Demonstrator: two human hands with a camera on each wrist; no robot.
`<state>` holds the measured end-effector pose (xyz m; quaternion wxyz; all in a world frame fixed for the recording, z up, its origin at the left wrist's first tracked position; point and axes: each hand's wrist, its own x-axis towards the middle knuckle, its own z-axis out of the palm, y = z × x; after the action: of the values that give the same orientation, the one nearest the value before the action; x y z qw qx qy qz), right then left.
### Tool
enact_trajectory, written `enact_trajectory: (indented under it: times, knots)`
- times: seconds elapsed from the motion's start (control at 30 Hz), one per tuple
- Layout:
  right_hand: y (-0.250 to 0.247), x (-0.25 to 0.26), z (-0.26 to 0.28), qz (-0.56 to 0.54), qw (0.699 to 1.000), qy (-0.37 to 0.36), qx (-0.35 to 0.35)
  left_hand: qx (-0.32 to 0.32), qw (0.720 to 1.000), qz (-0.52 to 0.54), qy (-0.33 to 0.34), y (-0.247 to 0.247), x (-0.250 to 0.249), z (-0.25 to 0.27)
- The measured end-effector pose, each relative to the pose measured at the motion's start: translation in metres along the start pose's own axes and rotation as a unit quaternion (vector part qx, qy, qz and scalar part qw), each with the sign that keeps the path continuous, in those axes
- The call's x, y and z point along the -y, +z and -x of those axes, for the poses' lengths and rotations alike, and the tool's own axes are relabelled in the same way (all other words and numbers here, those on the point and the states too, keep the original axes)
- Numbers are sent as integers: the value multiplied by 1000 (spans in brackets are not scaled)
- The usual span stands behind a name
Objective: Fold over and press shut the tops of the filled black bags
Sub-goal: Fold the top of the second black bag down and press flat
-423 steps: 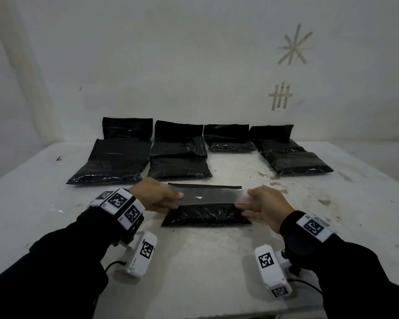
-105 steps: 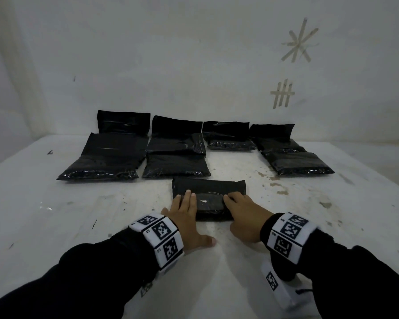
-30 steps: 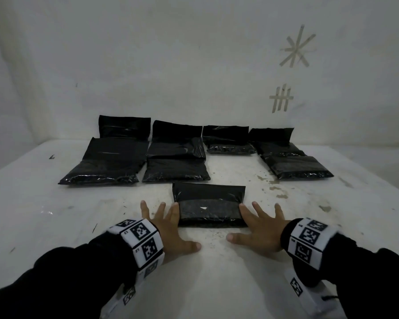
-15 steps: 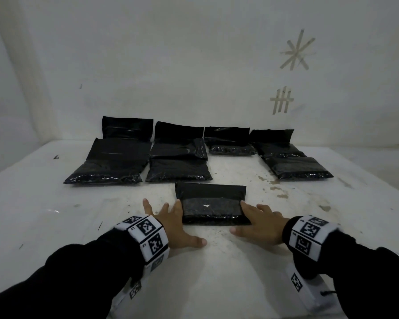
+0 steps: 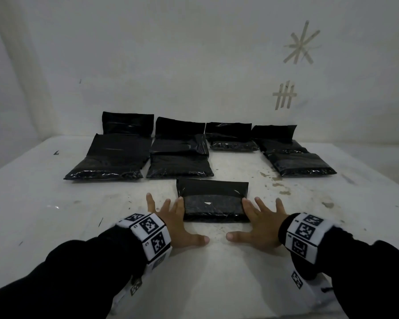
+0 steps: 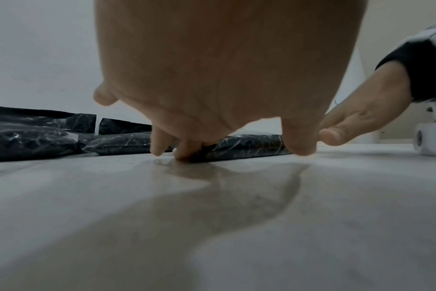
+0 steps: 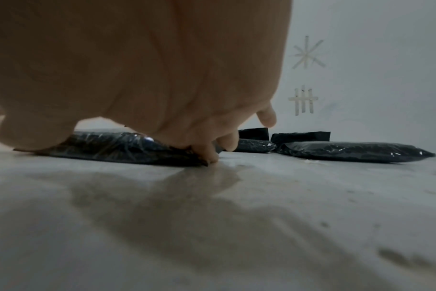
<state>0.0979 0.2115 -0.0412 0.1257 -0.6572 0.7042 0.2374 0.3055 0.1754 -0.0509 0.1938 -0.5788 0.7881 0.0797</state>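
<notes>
Bag [image 5: 213,204] under inspection lies flat on the white table [image 5: 205,268], directly ahead of us, its top flap folded over onto the filled body. We find our left hand [image 5: 174,223] spread, fingers straight, index finger against the bag's left edge and thumb on the table near its front edge. Our right hand [image 5: 257,223] mirrors it, spread flat, index finger touching the right edge. Neither hand pinches anything; both wrist views show fingertips down at the table beside the bag.

Beyond it, well apart, the other bags [image 5: 179,157] lie in rows toward the wall [image 5: 194,65], their flaps unfolded and lying back or propped up the wall. Two tape marks [image 5: 285,95] sit on the wall at right.

Risks, in our judgement: the flap may spring back if the seal was pressed unevenly, since the glossy film looks stiff. Squeezing inward from both sides could bulge the granular filling and lift the fold. Grit on the table could foul a sticky strip.
</notes>
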Motion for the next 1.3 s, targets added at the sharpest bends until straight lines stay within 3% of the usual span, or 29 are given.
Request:
enact_trajectory:
  times: [0.17,0.33,0.43,0.5,0.6,0.7,0.8,0.9,1.1,1.3]
  knots:
    - [-7,-1,2,-81,996,-6,-43,-20,999,31,6,-5,0,2]
    - [-8,6,-1,-4,999,-4,-44,-35,999,-24,17,-5,-4,2]
    - [-12,12,2,28,992,-10,-126,-86,994,-72,13,-12,-10,3]
    - [-14,17,2,-29,986,-42,-156,-116,991,-59,30,-15,-17,2]
    - [-13,23,0,-99,989,-59,-94,-93,995,23,33,-13,-25,-4]
    - [-11,24,-4,-73,993,-58,-76,-112,991,10,66,-10,-25,-9]
    - [-10,24,-7,-10,995,-51,-81,-95,989,-7,110,-7,-25,-12]
    - [-11,29,-5,62,987,-61,-133,-60,990,17,126,-5,-25,-13]
    - [-9,38,-10,-41,986,-113,-112,-70,987,48,134,1,-26,-13]
    - [-5,45,-15,69,986,-83,-130,-102,988,-26,115,2,-33,-12]
